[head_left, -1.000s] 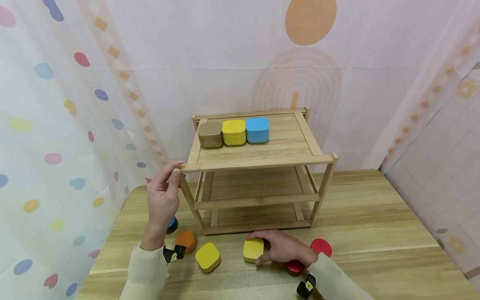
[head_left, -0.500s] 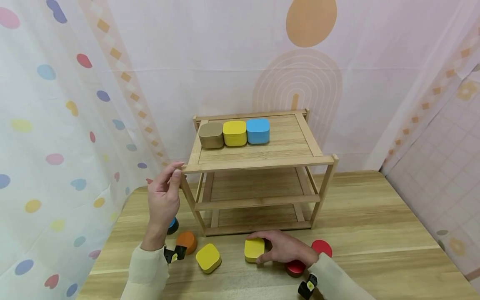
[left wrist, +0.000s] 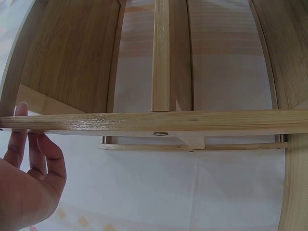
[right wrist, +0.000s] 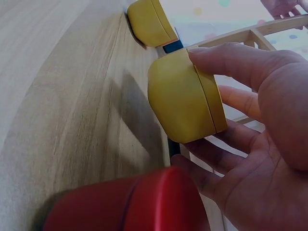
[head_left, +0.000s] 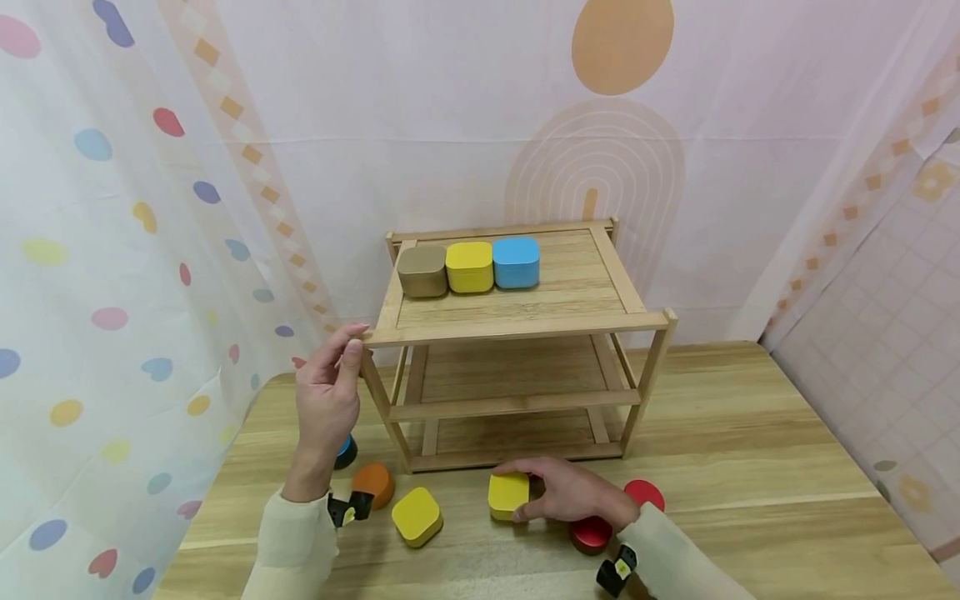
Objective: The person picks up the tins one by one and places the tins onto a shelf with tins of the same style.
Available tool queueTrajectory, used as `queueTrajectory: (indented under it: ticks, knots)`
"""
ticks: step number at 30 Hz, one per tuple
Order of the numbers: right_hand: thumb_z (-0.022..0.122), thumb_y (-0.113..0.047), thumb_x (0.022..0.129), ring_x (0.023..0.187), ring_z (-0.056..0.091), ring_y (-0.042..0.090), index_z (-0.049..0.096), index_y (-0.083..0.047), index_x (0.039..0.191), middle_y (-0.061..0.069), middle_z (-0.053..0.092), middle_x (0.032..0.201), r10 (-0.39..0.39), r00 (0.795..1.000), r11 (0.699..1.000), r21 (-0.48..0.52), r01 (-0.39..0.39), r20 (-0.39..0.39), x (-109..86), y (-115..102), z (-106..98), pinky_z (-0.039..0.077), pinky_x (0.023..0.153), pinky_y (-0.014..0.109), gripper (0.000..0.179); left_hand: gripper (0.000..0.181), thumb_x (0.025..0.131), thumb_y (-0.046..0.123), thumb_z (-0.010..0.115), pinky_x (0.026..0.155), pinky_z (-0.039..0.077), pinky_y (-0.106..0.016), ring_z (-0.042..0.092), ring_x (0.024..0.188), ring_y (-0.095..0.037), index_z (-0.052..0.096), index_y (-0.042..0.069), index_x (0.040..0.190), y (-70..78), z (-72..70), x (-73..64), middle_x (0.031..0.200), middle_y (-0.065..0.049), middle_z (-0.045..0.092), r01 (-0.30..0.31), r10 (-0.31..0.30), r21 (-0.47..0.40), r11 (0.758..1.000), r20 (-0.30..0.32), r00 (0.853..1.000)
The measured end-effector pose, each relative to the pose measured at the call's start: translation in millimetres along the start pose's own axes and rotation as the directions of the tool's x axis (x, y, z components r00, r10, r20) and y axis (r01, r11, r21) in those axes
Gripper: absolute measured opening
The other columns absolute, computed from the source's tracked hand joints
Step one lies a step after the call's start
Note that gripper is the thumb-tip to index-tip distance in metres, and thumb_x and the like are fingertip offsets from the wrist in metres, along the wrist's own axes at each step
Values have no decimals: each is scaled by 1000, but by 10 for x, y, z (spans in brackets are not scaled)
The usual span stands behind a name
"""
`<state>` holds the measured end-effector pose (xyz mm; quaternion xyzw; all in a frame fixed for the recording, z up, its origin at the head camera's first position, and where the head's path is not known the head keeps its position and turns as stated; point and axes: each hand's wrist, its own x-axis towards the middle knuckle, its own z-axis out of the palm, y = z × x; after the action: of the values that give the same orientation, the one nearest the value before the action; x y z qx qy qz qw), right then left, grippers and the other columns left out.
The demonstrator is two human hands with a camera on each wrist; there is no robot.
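My right hand [head_left: 566, 492] holds a square yellow tin [head_left: 507, 497] between thumb and fingers, in front of the rack. In the right wrist view a lid seam runs round that tin [right wrist: 180, 101], and its shadow falls on the table beside it. My left hand [head_left: 326, 404] grips the front left top corner of a wooden shelf rack [head_left: 517, 327]. The left wrist view has its fingers around the end of the rack's rail [left wrist: 134, 121]. Up on the top shelf, a gold-brown tin [head_left: 422, 273], a yellow tin [head_left: 469, 268] and a blue tin [head_left: 516, 264] stand side by side.
Another yellow tin [head_left: 417, 517], an orange round tin [head_left: 373, 485] and a blue-topped dark tin [head_left: 345, 452] lie to the left on the table. Two red round tins [head_left: 591, 535] sit by my right wrist, partly covered. A patterned curtain [head_left: 450, 125] hangs behind the rack.
The yellow tin in my right hand has shifted very slightly up in the head view, the hand with it. My left hand stays on the rack corner.
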<state>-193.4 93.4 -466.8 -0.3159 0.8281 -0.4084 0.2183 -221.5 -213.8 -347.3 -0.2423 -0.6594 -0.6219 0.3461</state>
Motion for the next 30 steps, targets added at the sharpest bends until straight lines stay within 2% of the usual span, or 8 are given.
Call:
queueTrajectory:
  ticks: [3, 6, 10, 17, 24, 30]
  knots:
    - [77, -25, 88, 94, 54, 8, 57, -22, 140, -5, 59, 129, 5, 1000, 1000, -5, -5, -3, -7, -18, -11, 45, 83, 26, 56, 23, 101, -2, 52, 43, 18, -27, 22, 45, -8, 62, -12, 119, -1, -1, -3, 94, 5, 64, -2, 2, -2, 1000, 1, 1000]
    - [76, -24, 89, 93, 54, 8, 56, -19, 141, -5, 60, 128, -5, 1000, 1000, -4, 5, -2, -12, -34, -25, 46, 83, 26, 57, 23, 101, -2, 52, 43, 18, -27, 22, 45, -8, 62, -12, 119, -2, -1, -3, 99, 5, 65, -3, 3, -4, 1000, 3, 1000]
    - [77, -24, 88, 95, 54, 7, 55, -18, 141, -3, 60, 132, -32, 999, 999, -19, 32, -12, -15, -39, -37, 46, 86, 27, 57, 23, 100, -2, 51, 43, 18, -27, 22, 46, -8, 62, -13, 119, -5, -1, -2, 107, 4, 67, -4, 4, -13, 1000, 5, 1000]
    - [77, -25, 88, 99, 54, 7, 55, -17, 141, -2, 60, 133, -59, 998, 998, -28, 58, -21, -22, -47, -48, 46, 91, 29, 58, 24, 101, -2, 51, 43, 18, -27, 22, 46, -8, 62, -13, 119, -5, -3, -4, 110, 4, 67, -9, 9, -4, 1000, 6, 1000]
    - [77, -24, 88, 111, 56, 12, 56, -16, 141, -1, 61, 132, -80, 996, 996, -38, 78, -37, -45, -134, -127, 46, 98, 39, 58, 24, 101, -2, 51, 42, 17, -27, 22, 45, -8, 65, -8, 120, -12, -3, -10, 114, 0, 67, -5, 5, -15, 1000, 7, 1000]
    - [76, -26, 89, 115, 56, 15, 55, -17, 141, -1, 62, 132, -112, 993, 993, -51, 110, -42, -76, -219, -229, 44, 101, 49, 57, 23, 100, -2, 52, 43, 18, -27, 23, 45, -8, 63, -11, 119, -5, -3, -3, 105, 3, 67, -9, 9, 11, 1000, 4, 1000]
